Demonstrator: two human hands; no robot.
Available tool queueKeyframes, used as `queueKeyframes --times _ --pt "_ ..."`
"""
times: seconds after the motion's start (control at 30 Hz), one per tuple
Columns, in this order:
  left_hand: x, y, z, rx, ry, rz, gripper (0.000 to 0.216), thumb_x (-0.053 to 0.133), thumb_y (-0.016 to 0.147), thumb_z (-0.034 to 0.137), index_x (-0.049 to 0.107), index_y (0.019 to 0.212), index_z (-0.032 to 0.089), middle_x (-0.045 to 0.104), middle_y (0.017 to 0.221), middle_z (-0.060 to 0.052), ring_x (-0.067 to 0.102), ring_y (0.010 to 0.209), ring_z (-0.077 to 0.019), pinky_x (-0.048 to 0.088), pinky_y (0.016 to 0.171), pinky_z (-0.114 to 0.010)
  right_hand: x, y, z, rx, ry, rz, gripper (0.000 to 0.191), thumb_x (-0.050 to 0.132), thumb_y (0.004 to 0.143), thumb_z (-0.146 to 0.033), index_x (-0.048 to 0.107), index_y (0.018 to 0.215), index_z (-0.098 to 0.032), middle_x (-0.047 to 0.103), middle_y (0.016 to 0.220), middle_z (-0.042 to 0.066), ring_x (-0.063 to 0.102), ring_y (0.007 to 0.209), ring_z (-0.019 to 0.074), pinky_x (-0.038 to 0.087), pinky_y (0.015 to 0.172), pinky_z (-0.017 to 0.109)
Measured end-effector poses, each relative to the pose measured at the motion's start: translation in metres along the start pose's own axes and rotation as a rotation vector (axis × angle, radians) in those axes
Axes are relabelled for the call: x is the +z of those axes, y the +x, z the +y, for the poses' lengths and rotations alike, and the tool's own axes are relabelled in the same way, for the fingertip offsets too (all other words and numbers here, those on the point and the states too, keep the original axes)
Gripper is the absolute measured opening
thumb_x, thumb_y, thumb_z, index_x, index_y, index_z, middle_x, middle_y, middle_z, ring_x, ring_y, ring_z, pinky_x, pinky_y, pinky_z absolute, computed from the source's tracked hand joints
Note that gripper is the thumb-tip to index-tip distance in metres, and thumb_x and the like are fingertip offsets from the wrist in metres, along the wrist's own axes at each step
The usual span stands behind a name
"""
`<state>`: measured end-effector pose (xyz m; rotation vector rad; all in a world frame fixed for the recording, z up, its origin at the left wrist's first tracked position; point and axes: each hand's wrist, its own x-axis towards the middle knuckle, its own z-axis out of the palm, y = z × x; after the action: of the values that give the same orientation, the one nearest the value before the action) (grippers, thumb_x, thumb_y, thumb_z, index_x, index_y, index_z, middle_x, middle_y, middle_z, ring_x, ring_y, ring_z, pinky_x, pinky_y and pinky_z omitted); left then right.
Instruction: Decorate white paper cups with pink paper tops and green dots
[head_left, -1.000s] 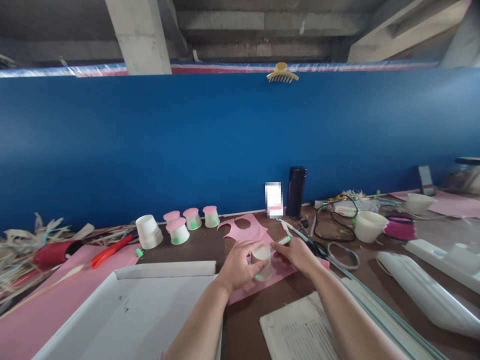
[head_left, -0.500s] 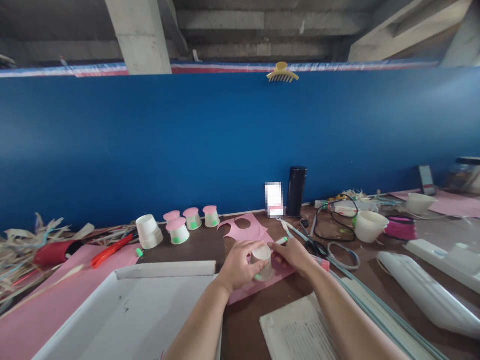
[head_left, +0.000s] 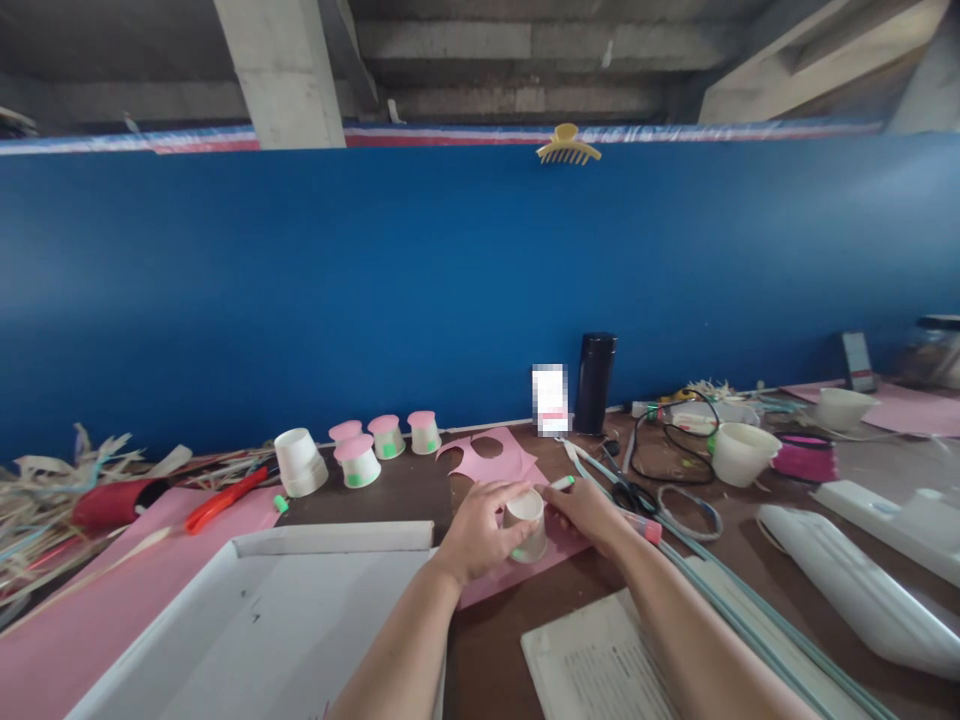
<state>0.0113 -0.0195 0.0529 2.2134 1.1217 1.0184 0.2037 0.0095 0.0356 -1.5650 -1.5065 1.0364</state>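
Note:
A small white paper cup (head_left: 529, 538) with a green patch stands bottom up on a pink sheet (head_left: 564, 540). My left hand (head_left: 484, 530) is wrapped round its left side and top rim. Just right of it, my right hand (head_left: 585, 510) grips a white marker (head_left: 562, 484) with a green end, close against the cup. The marker's tip is hidden. Behind the hands lies a pink paper offcut (head_left: 499, 462) with round cutouts. Several cups (head_left: 358, 470) topped with pink discs stand at the back left, near stacked plain cups (head_left: 296, 465).
A white shallow box (head_left: 315, 600) lies at the left front, with a red-handled tool (head_left: 225, 500) and a green cap (head_left: 281, 503) beyond. Right are black scissors (head_left: 626, 495), a dark flask (head_left: 596, 385), a white bowl (head_left: 742, 453) and a power strip (head_left: 885, 520). Printed paper (head_left: 600, 660) lies in front.
The view has shifted very slightly. Both hands, the cup and the marker stay in nearly the same place.

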Motion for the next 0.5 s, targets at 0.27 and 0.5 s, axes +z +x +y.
queueKeyframes --times 0.27,0.5 --pt "0.0000 -0.0007 -0.0017 0.006 -0.002 0.001 0.046 0.067 0.079 0.038 0.064 0.124 0.028 0.065 0.124 -0.003 0.053 0.119 -0.0263 0.042 0.103 -0.040 0.0005 -0.0006 0.0003 -0.039 -0.014 0.023 0.043 0.060 0.078 -0.048 0.053 0.047 -0.019 0.048 0.038 -0.002 0.040 0.039 0.0096 0.030 0.043 0.024" --pt "0.0002 -0.0001 -0.0014 0.009 -0.008 -0.005 0.046 0.066 0.079 0.041 0.064 0.123 0.026 0.065 0.124 -0.004 0.053 0.119 -0.0258 0.044 0.102 -0.039 0.0004 -0.0009 -0.0038 -0.091 0.005 0.069 0.036 0.069 0.070 -0.045 0.056 0.050 -0.018 0.052 0.043 -0.002 0.044 0.042 0.0100 0.032 0.044 0.023"
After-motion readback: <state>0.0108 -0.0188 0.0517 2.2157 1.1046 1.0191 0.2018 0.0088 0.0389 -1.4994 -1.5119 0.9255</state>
